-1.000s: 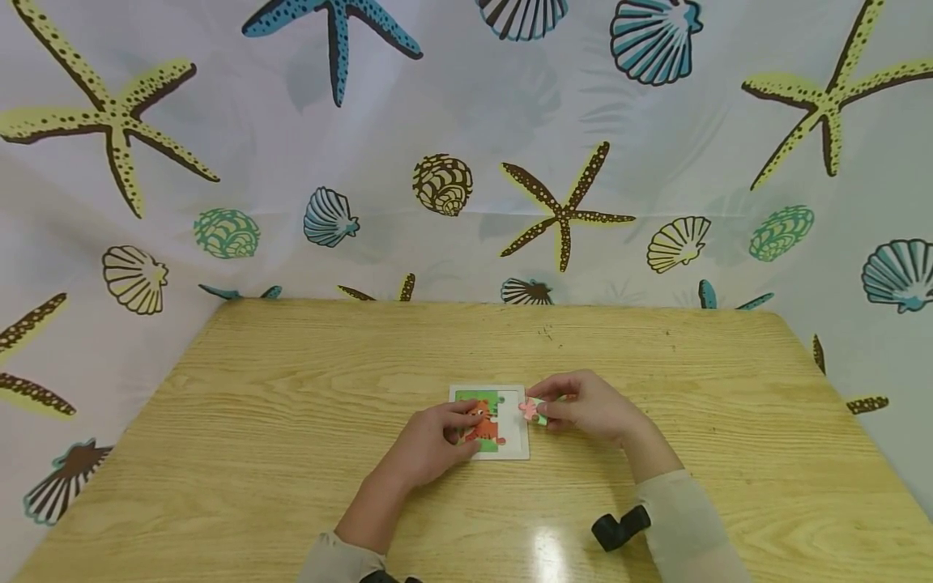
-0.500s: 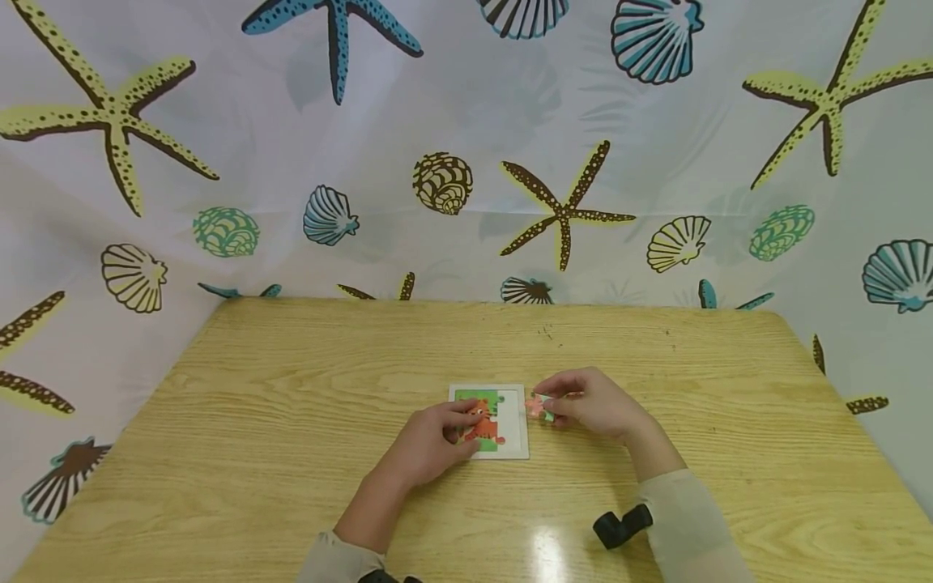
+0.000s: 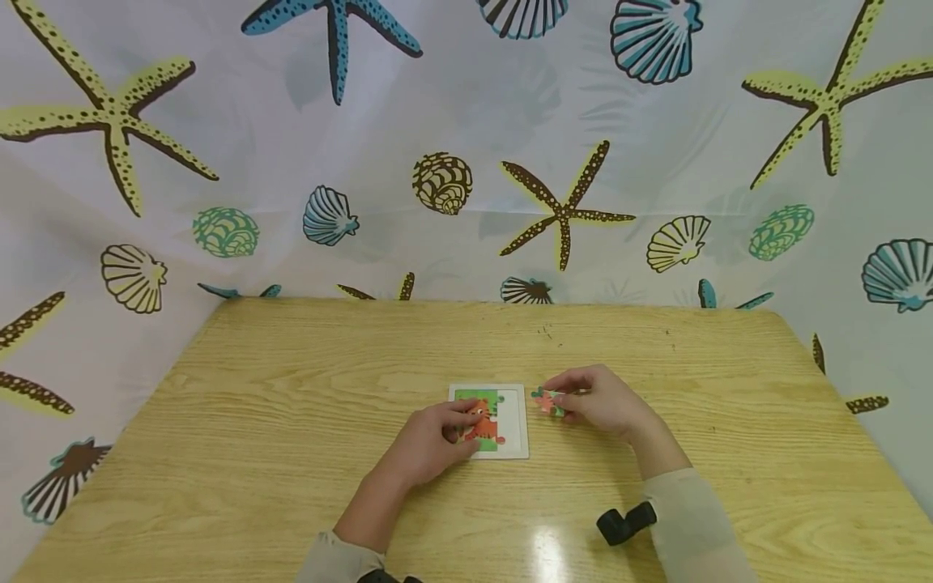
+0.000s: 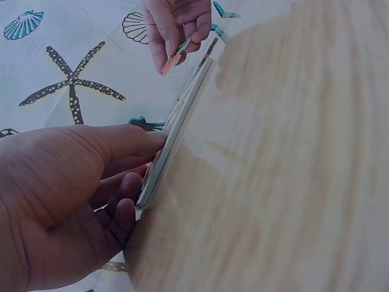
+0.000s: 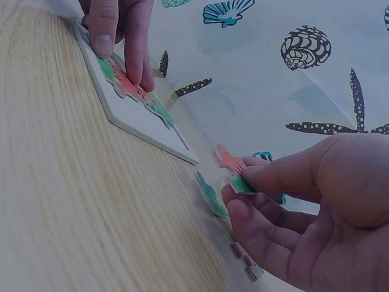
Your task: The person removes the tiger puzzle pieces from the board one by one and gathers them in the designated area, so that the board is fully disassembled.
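While the left hand (image 3: 430, 441) reaches in from eight o'clock, its thumb and fingers are set apart, their tips resting on the picture (image 3: 484, 433), an orange animal on green, at the nine o'clock side of the board (image 3: 516, 429). The board lies flat on the table (image 3: 291, 389), its white base bare towards three o'clock. From four o'clock comes the right hand (image 3: 601, 401), thumb and fingertips pinching an orange-and-green piece (image 3: 545, 402) just beside the board's edge, at about two o'clock. A green piece (image 5: 209, 190) shows close by in the right wrist view; whether it is held or lies on the table, I cannot tell. Both sleeves are pale, and a black fitting (image 3: 625, 525) sits at about nine o'clock of the right sleeve (image 3: 696, 518). At twelve o'clock, beyond the table, hangs a white cloth (image 3: 466, 105) printed with starfish and shells.
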The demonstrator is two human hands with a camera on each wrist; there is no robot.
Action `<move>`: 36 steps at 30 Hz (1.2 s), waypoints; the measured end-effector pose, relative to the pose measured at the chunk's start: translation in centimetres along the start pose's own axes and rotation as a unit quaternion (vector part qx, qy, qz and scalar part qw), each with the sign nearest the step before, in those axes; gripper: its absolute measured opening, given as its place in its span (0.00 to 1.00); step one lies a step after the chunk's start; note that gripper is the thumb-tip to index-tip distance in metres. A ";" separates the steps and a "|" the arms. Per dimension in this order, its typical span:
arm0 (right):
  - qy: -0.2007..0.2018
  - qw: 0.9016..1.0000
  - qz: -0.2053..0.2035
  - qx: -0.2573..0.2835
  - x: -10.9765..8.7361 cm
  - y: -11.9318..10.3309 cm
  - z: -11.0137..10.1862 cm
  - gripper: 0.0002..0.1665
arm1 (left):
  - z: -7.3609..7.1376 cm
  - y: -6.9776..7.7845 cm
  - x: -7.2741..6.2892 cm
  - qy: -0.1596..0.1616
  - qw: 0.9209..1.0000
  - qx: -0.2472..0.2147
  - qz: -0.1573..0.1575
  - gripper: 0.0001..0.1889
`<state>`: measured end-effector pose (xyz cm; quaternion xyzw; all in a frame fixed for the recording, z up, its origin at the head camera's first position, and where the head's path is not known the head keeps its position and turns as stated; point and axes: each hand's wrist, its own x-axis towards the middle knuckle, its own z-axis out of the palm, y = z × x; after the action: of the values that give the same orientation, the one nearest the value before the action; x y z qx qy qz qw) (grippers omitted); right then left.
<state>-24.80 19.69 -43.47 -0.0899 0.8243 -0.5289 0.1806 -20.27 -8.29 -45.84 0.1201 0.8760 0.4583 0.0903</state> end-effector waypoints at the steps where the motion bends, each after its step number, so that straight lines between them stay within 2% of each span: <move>1: 0.004 1.000 0.002 -0.003 0.0 0.1 0.0 0.16 | 0.0 0.0 0.0 0.000 1.000 -0.005 -0.004 0.20; 5: 0.026 0.999 0.011 -0.017 -0.1 0.2 -0.2 0.15 | 0.1 -0.2 0.1 0.000 1.000 -0.007 -0.004 0.20; 9: 0.042 0.999 0.018 -0.016 -0.2 0.2 -0.4 0.15 | 0.1 -0.2 0.1 0.001 1.000 0.013 0.006 0.20; 16: 0.051 0.998 0.038 0.012 -0.2 0.2 -0.7 0.15 | 0.1 -0.3 0.2 0.007 0.999 0.031 0.010 0.19; 36: 0.077 0.995 0.070 0.008 -0.9 0.0 -1.4 0.17 | -0.1 0.0 -0.3 0.005 0.999 0.038 0.013 0.20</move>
<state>-24.55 21.19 -42.78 0.0101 0.8355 -0.5273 0.1542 -20.05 -8.45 -45.73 0.1326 0.8918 0.4260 0.0757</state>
